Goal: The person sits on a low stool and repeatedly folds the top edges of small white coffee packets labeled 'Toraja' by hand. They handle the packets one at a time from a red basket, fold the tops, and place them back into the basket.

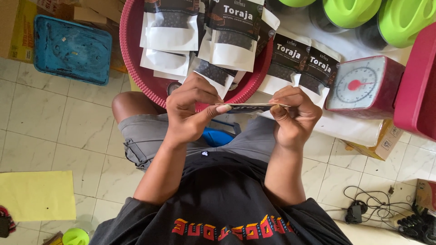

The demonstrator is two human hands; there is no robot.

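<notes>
Pouch (pixel 247 107) between pinching fingers (pixel 222 108)

Person, seen from above by head camera. Wears a black short-sleeved T-shirt (pixel 218 199) of soft knit fabric; a line of blocky red and yellow lettering runs across the chest, upside down in this view. A small white mark sits on the shirt near its edge toward the lap. Grey fabric shorts (pixel 145 138), with stitched seams and a side pocket flap on one leg. Forearms bare below the sleeves; left hand (pixel 188 111) and right hand (pixel 295 113) bare, no rings or watch seen.
</notes>
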